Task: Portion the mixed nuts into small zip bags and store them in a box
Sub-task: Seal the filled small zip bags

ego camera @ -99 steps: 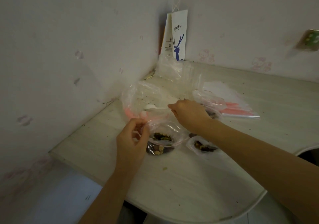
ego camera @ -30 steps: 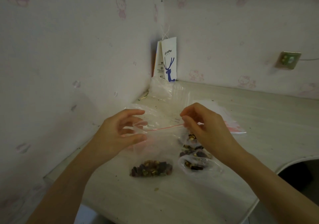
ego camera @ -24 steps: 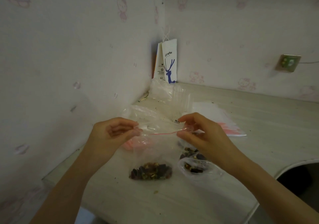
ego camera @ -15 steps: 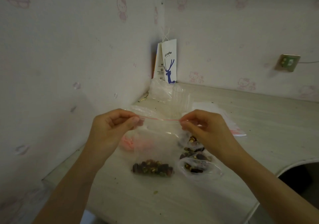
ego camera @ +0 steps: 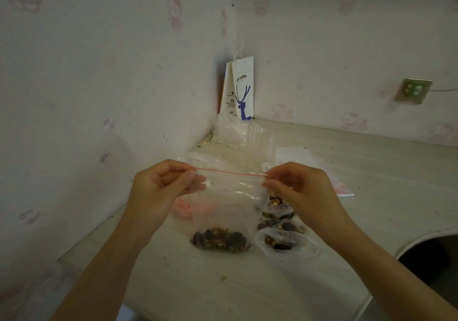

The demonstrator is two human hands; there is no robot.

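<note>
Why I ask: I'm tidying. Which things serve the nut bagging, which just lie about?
Job: clear red-sealed zip bag of mixed nuts, pinched by left hand and right hand; filled clear small bags; empty zip bags.
Lying about: white paper bag with blue deer; wall socket.

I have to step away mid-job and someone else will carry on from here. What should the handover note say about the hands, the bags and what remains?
Left hand pinches the zip bag at the left end of its red strip. Right hand pinches the right end.
The bag hangs between them, with nuts at its bottom, low over or on the table.
Other filled bags lie just right of it. Empty bags are stacked farther right.
Done: several portions bagged.
Left: I cannot tell if the strip is sealed, so press along it, fill more bags, then box them. No box is clearly in view.
</note>
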